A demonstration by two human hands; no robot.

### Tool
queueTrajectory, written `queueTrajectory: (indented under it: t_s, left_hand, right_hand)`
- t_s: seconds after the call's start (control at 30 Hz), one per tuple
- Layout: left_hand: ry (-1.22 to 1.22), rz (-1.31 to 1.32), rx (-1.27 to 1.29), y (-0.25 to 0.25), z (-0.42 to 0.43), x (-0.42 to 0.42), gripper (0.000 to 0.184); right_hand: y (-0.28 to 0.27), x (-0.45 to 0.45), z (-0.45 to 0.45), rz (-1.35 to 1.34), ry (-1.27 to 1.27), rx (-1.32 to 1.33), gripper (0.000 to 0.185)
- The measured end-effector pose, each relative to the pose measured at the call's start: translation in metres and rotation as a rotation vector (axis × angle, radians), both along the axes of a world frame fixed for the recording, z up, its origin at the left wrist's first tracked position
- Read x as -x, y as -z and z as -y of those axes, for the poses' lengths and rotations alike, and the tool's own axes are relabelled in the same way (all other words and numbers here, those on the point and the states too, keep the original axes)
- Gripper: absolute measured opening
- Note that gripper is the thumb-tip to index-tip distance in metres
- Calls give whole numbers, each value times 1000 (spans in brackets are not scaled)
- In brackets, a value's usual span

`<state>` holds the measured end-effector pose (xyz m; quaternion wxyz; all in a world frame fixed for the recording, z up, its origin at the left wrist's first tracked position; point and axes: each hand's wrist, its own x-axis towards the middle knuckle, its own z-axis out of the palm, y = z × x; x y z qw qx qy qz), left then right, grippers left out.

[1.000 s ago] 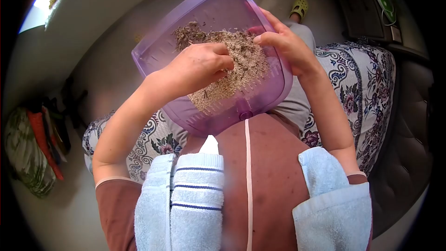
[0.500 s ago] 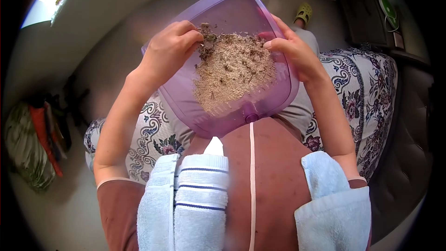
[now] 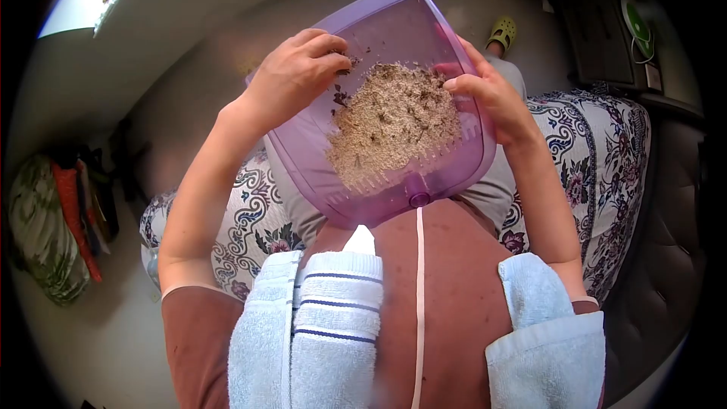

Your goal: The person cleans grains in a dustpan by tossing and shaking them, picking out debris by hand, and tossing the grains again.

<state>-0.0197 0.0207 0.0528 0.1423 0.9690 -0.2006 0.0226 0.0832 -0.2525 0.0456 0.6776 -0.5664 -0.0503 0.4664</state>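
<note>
A translucent purple dustpan (image 3: pixel 299 153) lies tilted over my lap, its round handle socket toward my belly. Small tan grains (image 3: pixel 390 132) are heaped in it, mixed with dark dry bits. My left hand (image 3: pixel 299 72) hovers at the pan's left side, thumb and fingers pinched together over dark dry bits (image 3: pixel 347 65). More dark crumbs (image 3: pixel 340 96) lie just below those fingers, at the heap's left edge. My right hand (image 3: pixel 492 98) grips the pan's right wall, thumb inside over the rim and fingers outside, seen faintly through the plastic.
Pale blue towels (image 3: pixel 337 326) hang down over my brown top (image 3: pixel 454 288). Beneath me is a seat with a patterned floral cover (image 3: pixel 583 151). A yellow-green clog (image 3: pixel 502 33) is on a foot ahead. Bags (image 3: pixel 49 231) stand at the left, and a dark cabinet (image 3: pixel 591 38) at the back right.
My left hand has lifted slightly up and right, and the dark clump at its fingertips has left the heap's edge or thinned out. The pan appears shifted a little right and down.
</note>
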Motion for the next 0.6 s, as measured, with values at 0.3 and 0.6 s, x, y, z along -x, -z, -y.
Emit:
queueTrajectory:
  t_s: [0.3,0.6]
  left_hand:
    - [-45,71,65,-6,-1,-3,34]
    - [-88,-15,151,5,-17,-4,19]
  right_hand:
    - [4,-5,4,3,-32,20,72]
    - [-1,-4,10,-37,57,15,67]
